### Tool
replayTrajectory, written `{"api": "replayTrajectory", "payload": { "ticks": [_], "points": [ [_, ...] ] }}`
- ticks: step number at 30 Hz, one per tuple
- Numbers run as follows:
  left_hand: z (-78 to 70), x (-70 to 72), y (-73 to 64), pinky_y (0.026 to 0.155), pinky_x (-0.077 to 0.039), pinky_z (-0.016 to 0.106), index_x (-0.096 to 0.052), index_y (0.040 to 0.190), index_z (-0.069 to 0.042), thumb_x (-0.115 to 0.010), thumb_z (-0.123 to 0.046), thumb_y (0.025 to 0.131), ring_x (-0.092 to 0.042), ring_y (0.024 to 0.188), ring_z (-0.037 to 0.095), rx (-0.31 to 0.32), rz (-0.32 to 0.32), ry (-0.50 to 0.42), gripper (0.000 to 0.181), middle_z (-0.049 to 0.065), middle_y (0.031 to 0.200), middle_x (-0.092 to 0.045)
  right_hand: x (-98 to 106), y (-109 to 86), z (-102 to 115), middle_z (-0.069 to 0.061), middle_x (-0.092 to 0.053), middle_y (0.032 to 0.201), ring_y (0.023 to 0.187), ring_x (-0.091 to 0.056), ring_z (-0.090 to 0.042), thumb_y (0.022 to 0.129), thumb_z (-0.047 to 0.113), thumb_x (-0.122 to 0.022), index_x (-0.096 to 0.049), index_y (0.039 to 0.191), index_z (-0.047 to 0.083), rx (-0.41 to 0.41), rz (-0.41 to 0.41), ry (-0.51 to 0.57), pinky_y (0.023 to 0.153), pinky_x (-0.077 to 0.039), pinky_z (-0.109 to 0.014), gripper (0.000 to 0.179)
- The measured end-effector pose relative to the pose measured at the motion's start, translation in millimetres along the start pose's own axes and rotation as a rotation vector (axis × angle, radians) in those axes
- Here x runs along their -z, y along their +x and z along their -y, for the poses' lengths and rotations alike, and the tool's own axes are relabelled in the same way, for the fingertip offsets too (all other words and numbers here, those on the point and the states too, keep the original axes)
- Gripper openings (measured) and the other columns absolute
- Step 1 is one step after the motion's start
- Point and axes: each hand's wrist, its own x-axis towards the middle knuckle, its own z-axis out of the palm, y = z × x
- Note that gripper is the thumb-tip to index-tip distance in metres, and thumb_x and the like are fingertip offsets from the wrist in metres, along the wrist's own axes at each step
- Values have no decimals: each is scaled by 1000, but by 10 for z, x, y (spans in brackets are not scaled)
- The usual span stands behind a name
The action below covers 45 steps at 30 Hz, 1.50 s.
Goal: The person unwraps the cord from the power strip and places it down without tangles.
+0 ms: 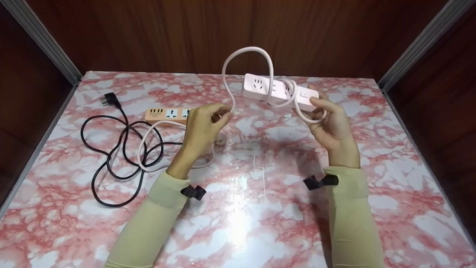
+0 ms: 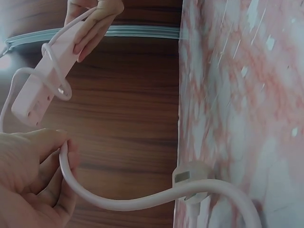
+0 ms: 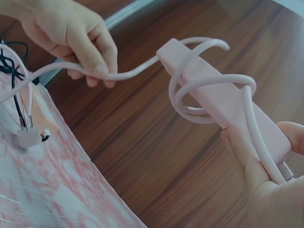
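Observation:
My right hand point(image 1: 334, 126) grips one end of a pale pink power strip point(image 1: 278, 89), lifted over the back of the table. Its pink cord point(image 1: 248, 48) winds loosely around the strip's middle. From there the cord rises in a tall arch down to my left hand point(image 1: 202, 126), which pinches it between thumb and fingers. Beyond those fingers the cord drops into a loop on the table, partly behind the left wrist. The pink cord's plug point(image 3: 29, 137) lies on the tabletop below the left hand. In the right wrist view the strip's smooth underside faces the camera.
An orange power strip point(image 1: 156, 114) lies behind the left hand, partly hidden by it. Its black cord point(image 1: 113, 205) spreads in tangled loops at left, ending in a black plug point(image 1: 111, 99). Brown wood-grain panels point(image 1: 167, 33) enclose the back and sides of the pink marbled table point(image 1: 275, 230).

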Motion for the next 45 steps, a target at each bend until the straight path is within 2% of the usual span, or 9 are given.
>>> {"api": "replayTrajectory", "payload": {
  "ticks": [5,12,20,26,30,34,37,40,45],
  "points": [
    [7,67,31,72,-57,27,-83,110,-10,-79,-17,98,-71,74,12,-15,-81,-5,15,0,92,-81,10,4,-7,-21,-73,101,89,-79,-30,103,-7,-54,-54,136,-1,-6,10,17,87,-64,-42,34],
    [29,134,58,74,-59,32,-83,107,-8,-79,-16,98,-71,75,13,-52,-181,-10,13,2,92,-80,21,16,-21,-21,-72,106,90,-79,-29,104,-6,-53,-52,141,1,-16,3,8,87,-64,-41,37],
    [30,189,61,74,-56,29,-83,107,-10,-78,-23,99,-70,76,11,-83,-240,-14,16,-1,91,-79,31,21,-32,-20,-74,110,88,-80,-27,107,-2,-50,-39,156,2,-21,-19,-49,86,-64,-39,51],
    [13,212,64,76,-55,31,-82,109,-8,-77,-26,100,-68,81,13,-145,-260,-23,21,2,95,-78,41,18,-21,-25,-75,109,89,-80,-31,105,-4,-53,-38,157,2,-24,-9,-16,88,-63,-42,54],
    [-17,224,59,77,-52,28,-81,109,-8,-76,-26,100,-67,84,14,-177,-247,-48,22,3,97,-77,41,22,-21,-25,-74,110,89,-79,-30,105,-4,-54,-34,159,3,-23,-5,-21,89,-63,-42,58],
    [-48,246,56,77,-51,27,-81,109,-8,-76,-24,99,-66,85,13,-200,-215,-90,19,2,96,-76,43,27,-23,-23,-77,105,89,-80,-29,107,-2,-51,-39,154,4,-11,-16,-48,88,-63,-40,49],
    [-63,271,52,78,-52,26,-80,108,-8,-77,-21,98,-66,86,13,-240,-180,-118,17,2,97,-75,44,29,-21,-22,-78,105,90,-80,-29,107,-1,-50,-40,154,4,-3,-20,-69,88,-63,-39,48],
    [-74,301,46,78,-53,26,-79,108,-7,-76,-18,98,-66,87,13,-305,-122,-137,15,3,98,-75,43,25,-14,-21,-76,108,88,-80,-28,107,-1,-52,-38,159,5,-5,-26,-62,87,-63,-37,54],
    [-74,353,43,80,-55,25,-79,108,-5,-75,-15,98,-67,89,14,-421,26,-159,14,4,99,-76,44,25,3,-19,-73,109,86,-77,-26,106,-1,-54,-41,156,5,8,-44,-54,88,-63,-35,52]
  ]
}}
